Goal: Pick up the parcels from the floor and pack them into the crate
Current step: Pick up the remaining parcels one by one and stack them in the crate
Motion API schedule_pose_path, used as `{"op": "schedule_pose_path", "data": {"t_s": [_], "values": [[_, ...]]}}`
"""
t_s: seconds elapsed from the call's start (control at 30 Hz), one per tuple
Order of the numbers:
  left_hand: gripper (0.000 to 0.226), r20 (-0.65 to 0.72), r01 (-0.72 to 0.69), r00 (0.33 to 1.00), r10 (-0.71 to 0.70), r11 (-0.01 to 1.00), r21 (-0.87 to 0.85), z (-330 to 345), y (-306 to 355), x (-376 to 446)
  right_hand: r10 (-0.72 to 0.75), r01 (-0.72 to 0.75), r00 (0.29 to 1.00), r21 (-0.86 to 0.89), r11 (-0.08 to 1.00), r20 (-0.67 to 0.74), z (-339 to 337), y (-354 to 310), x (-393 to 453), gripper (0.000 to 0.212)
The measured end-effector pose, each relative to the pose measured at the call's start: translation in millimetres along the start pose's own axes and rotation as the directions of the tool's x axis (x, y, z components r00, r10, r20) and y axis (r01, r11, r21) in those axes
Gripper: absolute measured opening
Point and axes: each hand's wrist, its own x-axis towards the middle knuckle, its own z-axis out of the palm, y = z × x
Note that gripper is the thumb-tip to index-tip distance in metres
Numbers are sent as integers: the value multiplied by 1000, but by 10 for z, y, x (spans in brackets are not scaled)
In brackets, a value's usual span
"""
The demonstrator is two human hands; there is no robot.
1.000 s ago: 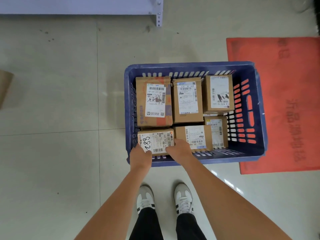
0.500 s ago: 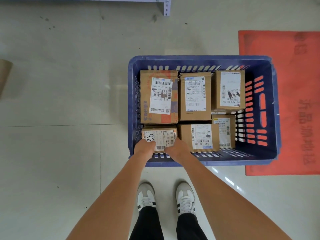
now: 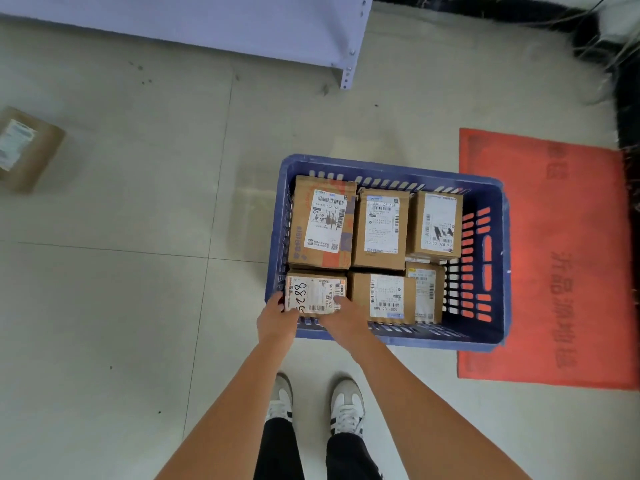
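Note:
A blue slatted crate (image 3: 491, 271) stands on the floor in front of my feet, holding several brown cardboard parcels with white labels. In its near left corner sits a small parcel (image 3: 317, 292) with handwritten digits on its label. My left hand (image 3: 277, 320) grips that parcel's near left edge. My right hand (image 3: 341, 318) grips its near right corner, fingers over the label. Another brown parcel (image 3: 26, 148) lies on the floor far to the left, away from both hands.
A red mat (image 3: 554, 258) lies under and right of the crate. A pale metal shelf (image 3: 214, 26) with a leg (image 3: 346, 74) runs along the top. Dark cables (image 3: 623, 64) cross the upper right corner. Grey tiled floor spreads to the left.
The labelled parcel has sunk into the crate's near left corner with both hands still on it. The camera has swung, bringing the shelf and the left floor parcel further into view.

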Motion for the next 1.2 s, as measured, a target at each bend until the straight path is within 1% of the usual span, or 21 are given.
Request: {"op": "schedule_pose_path", "data": {"t_s": [0.03, 0.1, 0.13, 0.2, 0.3, 0.37, 0.43, 0.57, 0.63, 0.73, 0.87, 0.93, 1.0, 1.07, 1.13, 1.2], "values": [[46, -1, 45, 999, -46, 993, -112, -125, 4, -103, 17, -18, 1000, 39, 999, 7, 37, -105, -139, 50], [59, 32, 156, 987, -155, 931, -330, -425, 0, -299, 20, -23, 997, 44, 999, 69, 173, -374, -451, 62], [61, 41, 186, 982, -186, 895, -405, -599, -13, -393, 3, -6, 994, 25, 1000, 106, 267, -527, -618, 64], [59, 28, 200, 977, -214, 851, -487, -989, -55, -556, -34, 42, 989, -51, 998, 145, 493, -836, -929, 67], [57, 3, 184, 977, -214, 835, -518, -1624, -223, -688, -82, 110, 982, -164, 980, 168, 896, -1248, -1256, 68], [58, -39, 157, 977, -209, 831, -534, -2062, -418, -663, -82, 121, 979, -204, 971, 188, 1213, -1474, -1356, 71], [58, -75, 140, 973, -218, 816, -560, -2507, -668, -619, -75, 129, 979, -290, 948, 190, 1547, -1662, -1420, 71], [57, -161, 117, 949, -271, 778, -618, -3332, -1341, -489, -77, 146, 982, -441, 885, 170, 2209, -1967, -1362, 55], [57, -191, 130, 930, -315, 767, -628, -3675, -1635, -403, -98, 168, 981, -472, 865, 170, 2499, -2133, -1314, 52], [57, -209, 161, 906, -368, 756, -634, -4118, -1908, -219, -107, 182, 978, -476, 860, 180, 2892, -2375, -1229, 53], [54, -197, 200, 884, -423, 724, -660, -4647, -1969, 182, -63, 139, 985, -509, 849, 163, 3295, -2777, -1021, 53], [52, -199, 201, 877, -438, 710, -675, -4865, -1923, 437, -82, 148, 986, -543, 826, 143, 3489, -3073, -862, 54], [51, -157, 232, 883, -443, 702, -673, -5076, -1834, 714, -94, 147, 988, -566, 811, 122, 3665, -3378, -733, 55], [50, -116, 227, 903, -414, 688, -689, -5249, -1744, 920, -82, 158, 984, -554, 817, 159, 3869, -3661, -667, 60], [50, -117, 200, 913, -392, 677, -708, -5450, -1643, 1145, -75, 169, 978, -532, 830, 194, 4077, -3956, -599, 66], [50, -106, 192, 919, -380, 665, -721, -5697, -1577, 1380, -85, 184, 974, -514, 838, 211, 4288, -4262, -530, 68]]}}
